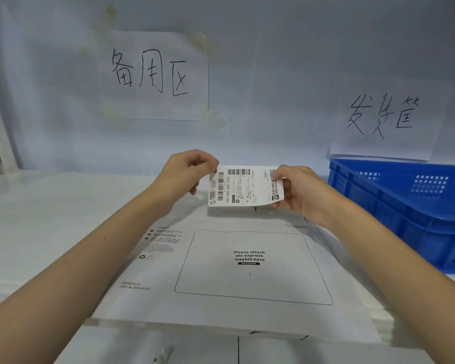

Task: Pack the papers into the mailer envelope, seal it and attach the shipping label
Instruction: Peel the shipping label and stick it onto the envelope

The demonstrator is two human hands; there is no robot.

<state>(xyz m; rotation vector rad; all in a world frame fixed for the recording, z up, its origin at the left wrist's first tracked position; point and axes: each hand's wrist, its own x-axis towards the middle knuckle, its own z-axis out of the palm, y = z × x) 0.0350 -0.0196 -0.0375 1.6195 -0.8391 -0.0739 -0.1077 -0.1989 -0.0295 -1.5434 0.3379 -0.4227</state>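
Head view: shipping label [244,186] held in the air, long axis left-right, left hand [187,174] pinched on its upper left corner, right hand [297,190] clamped on its right edge. Mailer envelope [221,271] lies flat on the table [37,206], nearer the person and below the label. Its outlined waybill box [252,266] sits almost straight under both hands; judged equally reachable

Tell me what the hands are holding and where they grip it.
Both hold the shipping label above the mailer envelope: the left hand pinches its upper left corner, the right hand grips its right edge.
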